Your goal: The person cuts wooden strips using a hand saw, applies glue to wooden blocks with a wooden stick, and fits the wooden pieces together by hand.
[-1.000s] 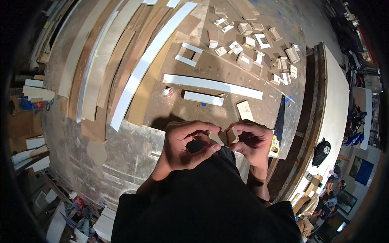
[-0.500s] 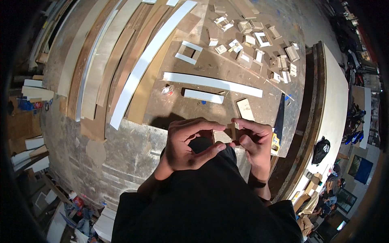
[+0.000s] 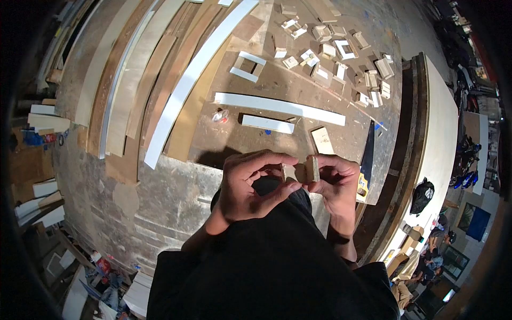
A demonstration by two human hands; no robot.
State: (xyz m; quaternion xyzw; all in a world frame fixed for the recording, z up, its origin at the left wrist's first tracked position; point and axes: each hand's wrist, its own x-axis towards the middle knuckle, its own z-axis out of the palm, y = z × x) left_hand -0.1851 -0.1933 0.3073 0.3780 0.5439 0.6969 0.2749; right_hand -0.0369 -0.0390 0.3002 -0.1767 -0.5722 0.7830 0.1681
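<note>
In front of my body, my left hand (image 3: 248, 184) is closed, thumb and fingers pinching the left end of a small wooden piece (image 3: 289, 173). My right hand (image 3: 338, 178) grips a short wooden block (image 3: 312, 169) that stands on edge at the right end of that piece. The two touch or nearly touch; whether they are joined, I cannot tell. Just beyond my right hand lies a flat pale wood offcut (image 3: 321, 141). A handsaw with a yellow handle (image 3: 362, 185) rests to the right of my right hand.
Long boards (image 3: 160, 74) cover the left of the worktable (image 3: 213, 64). White strips (image 3: 277, 108) lie across its middle, near a square wooden frame (image 3: 248, 66). Several small wooden assemblies (image 3: 322, 33) sit at the far right. A pale panel (image 3: 440, 133) holds a black bag (image 3: 423, 197); people are beyond it.
The wooden block in my right hand has turned, so its long edge now faces me. My fingers have shifted slightly around it. The left hand stays nearly in place.
</note>
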